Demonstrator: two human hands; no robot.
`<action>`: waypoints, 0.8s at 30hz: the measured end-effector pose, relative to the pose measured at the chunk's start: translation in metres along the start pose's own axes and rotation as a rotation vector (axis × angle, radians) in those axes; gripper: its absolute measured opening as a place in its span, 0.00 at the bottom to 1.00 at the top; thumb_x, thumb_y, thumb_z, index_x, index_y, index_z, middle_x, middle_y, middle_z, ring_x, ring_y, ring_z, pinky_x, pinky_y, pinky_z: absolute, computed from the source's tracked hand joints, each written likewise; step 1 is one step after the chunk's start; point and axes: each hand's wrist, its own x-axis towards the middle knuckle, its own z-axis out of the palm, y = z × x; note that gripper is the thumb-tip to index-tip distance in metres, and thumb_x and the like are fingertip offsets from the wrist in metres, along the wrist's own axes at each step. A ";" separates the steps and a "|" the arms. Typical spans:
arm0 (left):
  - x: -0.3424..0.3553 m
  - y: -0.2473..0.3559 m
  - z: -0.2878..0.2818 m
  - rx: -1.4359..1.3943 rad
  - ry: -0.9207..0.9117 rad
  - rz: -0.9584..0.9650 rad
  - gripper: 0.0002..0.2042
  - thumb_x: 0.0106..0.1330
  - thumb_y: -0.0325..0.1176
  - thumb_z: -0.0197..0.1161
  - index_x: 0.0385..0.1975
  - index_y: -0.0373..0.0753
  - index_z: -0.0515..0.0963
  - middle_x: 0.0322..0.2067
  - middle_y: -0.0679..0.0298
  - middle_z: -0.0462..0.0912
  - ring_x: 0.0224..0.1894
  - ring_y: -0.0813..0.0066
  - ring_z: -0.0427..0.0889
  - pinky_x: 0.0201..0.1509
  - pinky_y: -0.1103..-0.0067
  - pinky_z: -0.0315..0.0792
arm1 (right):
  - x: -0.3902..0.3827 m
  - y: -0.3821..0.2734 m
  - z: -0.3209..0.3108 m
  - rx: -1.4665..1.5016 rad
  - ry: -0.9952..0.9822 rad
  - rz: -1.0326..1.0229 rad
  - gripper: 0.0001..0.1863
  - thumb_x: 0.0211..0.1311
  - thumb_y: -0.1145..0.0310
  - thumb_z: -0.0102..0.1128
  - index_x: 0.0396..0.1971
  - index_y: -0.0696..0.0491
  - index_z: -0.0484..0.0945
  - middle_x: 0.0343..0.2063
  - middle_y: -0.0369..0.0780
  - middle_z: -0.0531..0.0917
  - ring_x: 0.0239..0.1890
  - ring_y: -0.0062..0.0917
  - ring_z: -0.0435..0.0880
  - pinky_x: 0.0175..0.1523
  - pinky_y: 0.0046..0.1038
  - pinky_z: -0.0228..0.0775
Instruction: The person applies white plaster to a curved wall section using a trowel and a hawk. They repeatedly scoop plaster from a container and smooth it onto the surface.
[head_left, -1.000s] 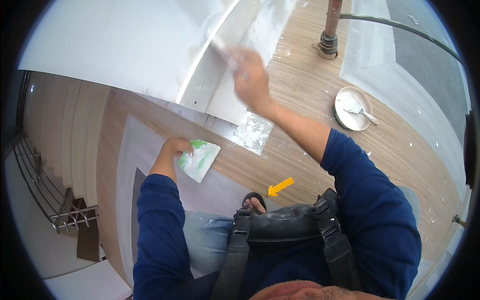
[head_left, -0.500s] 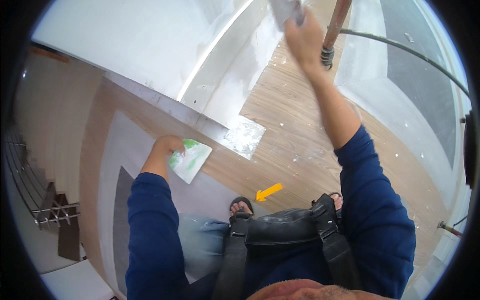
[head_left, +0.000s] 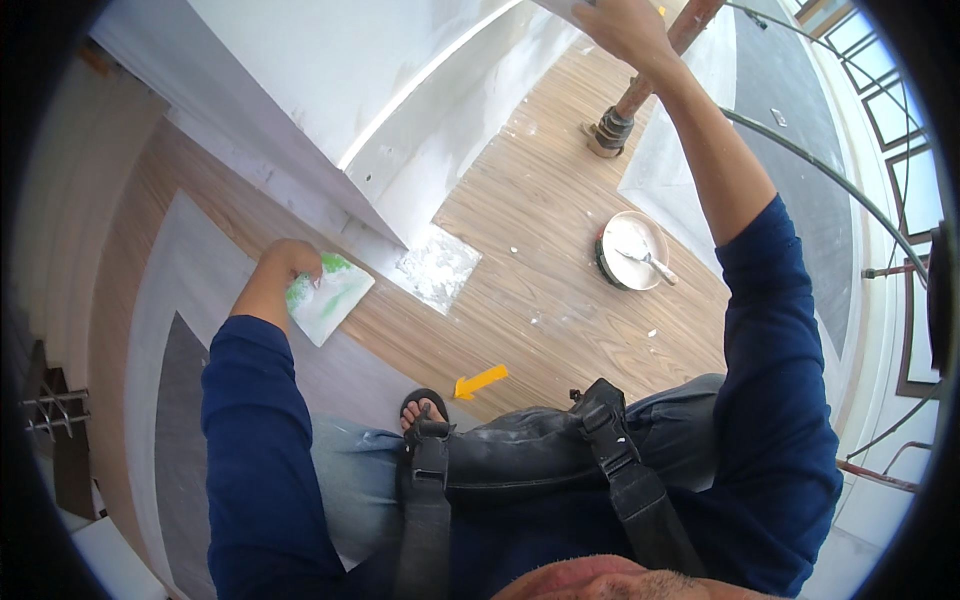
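Gripping a smeared board (head_left: 342, 297) in curled left hand (head_left: 293, 258), a flat tool (head_left: 556, 7) in closed right hand (head_left: 622, 35), far; seemingly coating wall (head_left: 440, 135), next needing even pressure.

Left hand (head_left: 295, 260) closed, forearm (head_left: 264, 292) angled inward — right hand (head_left: 628, 32) (at the view's upper edge) gripping, arm (head_left: 722, 170) outstretched.

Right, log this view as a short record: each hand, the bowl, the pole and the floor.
Left hand: grips a flat white-and-green board
Right hand: at the top edge, holding a greyish tool partly cut off by the frame
Bowl: on the floor, white paste inside, spatula handle over the rim
Pole: reddish-brown, wrapped near its base
Floor: wood-look, with a white-smeared patch and a yellow arrow beside a sandalled foot
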 end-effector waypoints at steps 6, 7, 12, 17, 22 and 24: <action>0.013 -0.011 -0.006 0.004 0.014 -0.006 0.24 0.48 0.23 0.68 0.49 0.24 0.78 0.50 0.39 0.81 0.47 0.47 0.83 0.50 0.59 0.76 | 0.005 0.001 0.022 -0.013 0.011 0.009 0.20 0.69 0.53 0.51 0.40 0.55 0.82 0.38 0.54 0.84 0.45 0.52 0.81 0.51 0.47 0.70; 0.015 -0.012 -0.006 -0.006 0.006 0.005 0.24 0.48 0.24 0.68 0.49 0.25 0.78 0.49 0.39 0.81 0.46 0.47 0.84 0.49 0.59 0.77 | 0.001 -0.001 0.024 -0.018 0.003 0.006 0.20 0.69 0.53 0.51 0.40 0.55 0.81 0.38 0.54 0.84 0.45 0.52 0.81 0.51 0.47 0.70; 0.007 -0.010 -0.005 0.074 0.062 0.025 0.24 0.48 0.26 0.68 0.49 0.26 0.79 0.48 0.40 0.82 0.45 0.48 0.84 0.48 0.60 0.77 | -0.019 -0.034 0.012 0.000 -0.069 0.008 0.18 0.68 0.57 0.50 0.39 0.56 0.81 0.37 0.55 0.84 0.45 0.52 0.81 0.51 0.48 0.70; 0.000 -0.013 -0.006 0.071 0.027 0.033 0.26 0.47 0.27 0.69 0.51 0.27 0.79 0.53 0.39 0.80 0.49 0.47 0.83 0.51 0.59 0.76 | -0.080 -0.060 0.027 0.082 0.095 -0.168 0.17 0.62 0.74 0.56 0.51 0.57 0.79 0.41 0.52 0.86 0.45 0.37 0.86 0.50 0.33 0.76; -0.009 0.012 -0.003 0.111 0.045 0.044 0.28 0.48 0.28 0.69 0.54 0.26 0.77 0.58 0.36 0.75 0.55 0.46 0.79 0.56 0.58 0.73 | -0.192 -0.082 0.087 0.679 0.000 -0.026 0.14 0.63 0.81 0.58 0.49 0.57 0.76 0.42 0.46 0.83 0.44 0.29 0.84 0.49 0.28 0.75; 0.000 0.015 -0.001 0.023 0.042 -0.006 0.24 0.49 0.23 0.66 0.50 0.25 0.77 0.55 0.39 0.77 0.51 0.50 0.82 0.53 0.62 0.76 | -0.209 -0.094 0.111 0.769 -0.120 0.107 0.16 0.68 0.78 0.56 0.54 0.57 0.73 0.39 0.50 0.83 0.36 0.37 0.83 0.43 0.33 0.75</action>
